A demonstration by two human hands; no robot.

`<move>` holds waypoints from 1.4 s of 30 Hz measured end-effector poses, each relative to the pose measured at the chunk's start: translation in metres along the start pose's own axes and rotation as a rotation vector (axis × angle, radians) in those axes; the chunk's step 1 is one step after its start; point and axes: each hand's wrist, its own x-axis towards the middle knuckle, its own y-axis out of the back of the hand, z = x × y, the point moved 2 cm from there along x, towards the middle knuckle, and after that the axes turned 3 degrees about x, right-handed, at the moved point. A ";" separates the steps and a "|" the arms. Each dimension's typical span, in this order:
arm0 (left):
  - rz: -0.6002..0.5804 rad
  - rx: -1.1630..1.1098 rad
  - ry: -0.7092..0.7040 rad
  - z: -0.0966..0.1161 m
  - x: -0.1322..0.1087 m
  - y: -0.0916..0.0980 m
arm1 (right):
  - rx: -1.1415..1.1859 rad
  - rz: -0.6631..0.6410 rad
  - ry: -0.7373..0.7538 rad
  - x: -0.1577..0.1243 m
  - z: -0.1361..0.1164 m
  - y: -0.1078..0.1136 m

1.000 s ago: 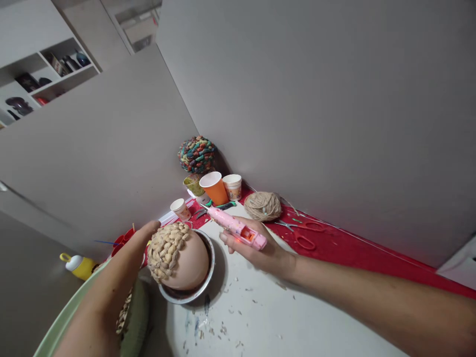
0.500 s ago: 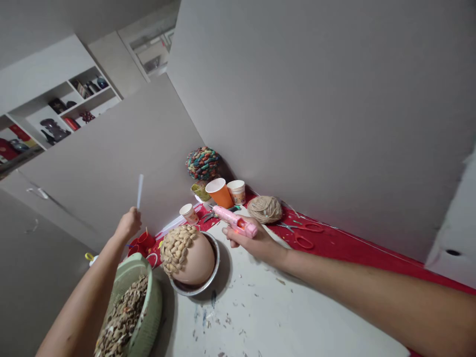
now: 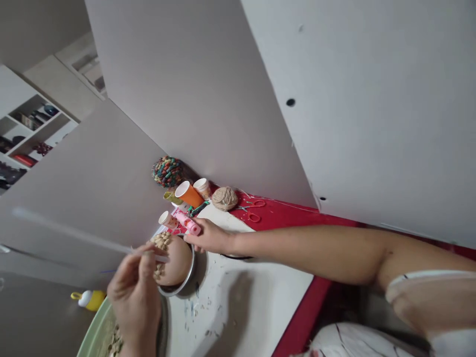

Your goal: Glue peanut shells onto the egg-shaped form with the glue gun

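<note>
Here comes the left hand (image 3: 136,282), and what a swing: half a second ago it is out beyond the green basin (image 3: 95,325) with a translucent stick (image 3: 78,235) standing upright; now it's back close to the camera, in front of the beige ball (image 3: 179,260), the stick tipped over nearly level. Those fingers are pinching the stick, its far end blurred away to the left, its near end showing just past the fingertips, over the ball in this view.

Across to the right hand (image 3: 210,236), no change of grip there: its fingers are wrapped around the pink glue gun (image 3: 189,223), nose towards the small paper cup (image 3: 168,219).

The ball sits, as before, in its metal bowl (image 3: 174,291) on the white tabletop (image 3: 260,292), shells (image 3: 162,240) covering one side, though the left hand now hides some of them. The view itself has swung too: a white panel (image 3: 372,109) fills the right, and the yellow bottle (image 3: 95,300) shows its body again beside the basin. Further back, the yarn ball (image 3: 224,198) and scissors (image 3: 251,206) keep their places beside each other.
</note>
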 end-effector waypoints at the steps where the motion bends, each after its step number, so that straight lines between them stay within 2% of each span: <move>1: 0.062 -0.097 -0.011 0.002 -0.011 -0.008 | -0.010 -0.001 0.002 -0.001 -0.002 0.000; 3: 0.157 -0.140 -0.071 0.005 -0.027 -0.022 | -0.042 0.006 0.009 -0.002 -0.007 0.001; 6: 0.247 -0.025 -0.192 0.006 -0.036 -0.036 | -0.101 0.030 0.025 -0.003 -0.012 0.004; 9: 0.207 0.094 -0.365 0.003 -0.038 -0.046 | -0.156 0.062 0.050 -0.001 -0.013 0.007; 14: 0.154 0.245 -0.740 -0.008 -0.039 -0.058 | -0.227 0.064 0.113 0.001 -0.011 0.010; 19: 0.160 0.243 -0.912 -0.020 -0.036 -0.065 | -0.253 0.027 0.121 0.000 -0.007 0.010; 21: 0.166 0.249 -0.924 -0.024 -0.036 -0.066 | -0.263 0.028 0.114 0.000 -0.005 0.009; 26: 0.135 0.301 -0.852 -0.033 -0.037 -0.064 | -0.289 0.035 0.114 0.001 -0.001 0.008; 34: 0.081 0.302 -0.987 -0.032 -0.037 -0.066 | -0.338 0.017 0.114 -0.001 -0.005 0.009; 39: 0.007 0.340 -0.997 -0.032 -0.036 -0.063 | -0.397 0.021 0.125 -0.002 -0.009 0.011; 42: 0.028 0.365 -1.002 -0.032 -0.033 -0.063 | -0.425 0.017 0.142 -0.003 -0.009 0.012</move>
